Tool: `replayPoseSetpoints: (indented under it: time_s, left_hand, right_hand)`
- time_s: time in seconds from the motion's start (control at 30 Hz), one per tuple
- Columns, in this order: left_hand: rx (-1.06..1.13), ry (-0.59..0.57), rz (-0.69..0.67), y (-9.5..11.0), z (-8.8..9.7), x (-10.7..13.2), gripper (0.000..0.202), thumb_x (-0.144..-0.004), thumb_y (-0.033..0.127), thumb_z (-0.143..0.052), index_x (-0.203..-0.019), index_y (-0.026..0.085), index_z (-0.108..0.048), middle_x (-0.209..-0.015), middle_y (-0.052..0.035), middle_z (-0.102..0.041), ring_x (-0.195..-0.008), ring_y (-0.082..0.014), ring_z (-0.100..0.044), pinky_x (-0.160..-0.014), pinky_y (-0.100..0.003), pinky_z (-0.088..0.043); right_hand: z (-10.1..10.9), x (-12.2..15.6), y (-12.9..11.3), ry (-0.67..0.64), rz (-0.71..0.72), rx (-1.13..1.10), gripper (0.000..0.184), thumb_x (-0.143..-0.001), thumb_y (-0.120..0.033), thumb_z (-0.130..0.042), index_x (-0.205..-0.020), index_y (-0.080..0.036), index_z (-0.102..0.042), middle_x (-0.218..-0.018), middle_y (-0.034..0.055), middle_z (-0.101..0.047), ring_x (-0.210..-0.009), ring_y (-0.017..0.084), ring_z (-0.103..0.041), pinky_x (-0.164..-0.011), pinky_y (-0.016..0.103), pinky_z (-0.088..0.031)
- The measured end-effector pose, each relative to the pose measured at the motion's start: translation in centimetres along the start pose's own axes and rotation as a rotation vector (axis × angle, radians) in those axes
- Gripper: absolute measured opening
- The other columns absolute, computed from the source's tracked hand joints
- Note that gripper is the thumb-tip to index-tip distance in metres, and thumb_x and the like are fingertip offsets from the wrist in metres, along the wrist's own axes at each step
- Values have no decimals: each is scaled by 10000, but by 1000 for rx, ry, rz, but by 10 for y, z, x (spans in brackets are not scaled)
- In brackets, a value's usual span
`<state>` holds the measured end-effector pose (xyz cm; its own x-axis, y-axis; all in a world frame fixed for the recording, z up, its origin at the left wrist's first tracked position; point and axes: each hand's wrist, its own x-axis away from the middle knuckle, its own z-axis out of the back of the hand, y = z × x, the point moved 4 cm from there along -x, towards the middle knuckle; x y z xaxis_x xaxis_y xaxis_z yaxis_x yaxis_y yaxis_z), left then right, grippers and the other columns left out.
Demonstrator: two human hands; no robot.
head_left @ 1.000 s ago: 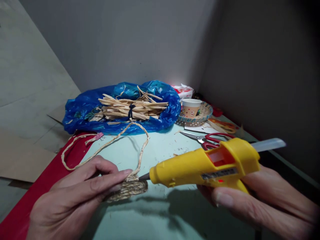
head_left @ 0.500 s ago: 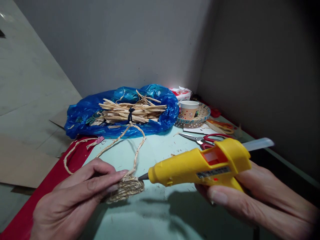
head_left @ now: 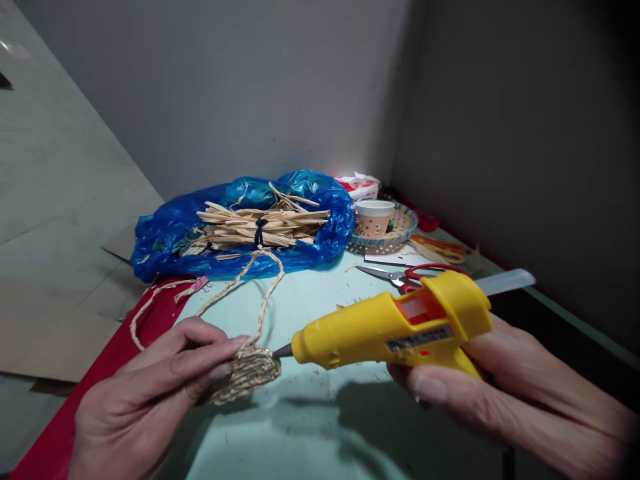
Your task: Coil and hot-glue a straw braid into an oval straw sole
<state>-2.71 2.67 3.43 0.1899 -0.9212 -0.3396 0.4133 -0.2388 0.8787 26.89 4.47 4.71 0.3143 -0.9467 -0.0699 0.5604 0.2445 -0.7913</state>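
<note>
The left hand (head_left: 145, 393) pinches, thumb and fingertips clamped, a flattened coil of greyish-tan straw cord (head_left: 253, 379), held above the near half of the pale green desk (head_left: 305, 293). The right hand (head_left: 500, 400) is wrapped round the handle of a yellow plastic glue gun (head_left: 345, 330); its dark, pointed nozzle (head_left: 284, 351) appears to touch the coil's upper right rim. 1 pale twisted straw cord (head_left: 271, 290) loops up from the coil. Good work here probably needs a steady nozzle, a thin, even bead and fingertips clear of the heat. Beyond, red-handled metal scissors (head_left: 390, 275) lie towards the desk's right edge. Along the far edge, a crumpled blue plastic bag (head_left: 155, 257) carries a tied, pale straw bundle (head_left: 295, 223); near the far right corner, a patterned paper cup (head_left: 371, 225) sits in a round woven basket (head_left: 407, 230).
</note>
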Motion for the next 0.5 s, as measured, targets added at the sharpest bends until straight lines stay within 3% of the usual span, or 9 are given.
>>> replayPoseSetpoints:
  time_s: [0.17,0.4,0.5]
  left_hand:
    - [35,23,-18,2,-1,-2,175,-692,228,-802,-792,361,-856,-853,-18,-660,-713,-168,-582,-559,-229,-522]
    - [37,16,-62,1,-1,-2,207,-717,182,-786,-821,347,-854,-866,6,-675,-737,-144,-606,-565,-181,-517]
    - [40,40,-60,1,-1,-2,227,-712,170,-788,-817,362,-851,-877,28,-690,-748,-125,-610,-554,-144,-499]
  right_hand:
    - [-1,2,4,1,8,16,381,-874,-626,-573,-784,-301,-750,-651,-29,-659,-540,147,-585,-469,197,-507]
    - [1,2,2,39,-101,41,497,-838,-745,-525,-791,-308,-756,-749,-21,-705,-676,179,-638,-588,213,-553]
    - [-1,0,1,33,-13,17,470,-835,-733,-548,-778,-320,-766,-679,-31,-683,-587,158,-615,-509,200,-529]
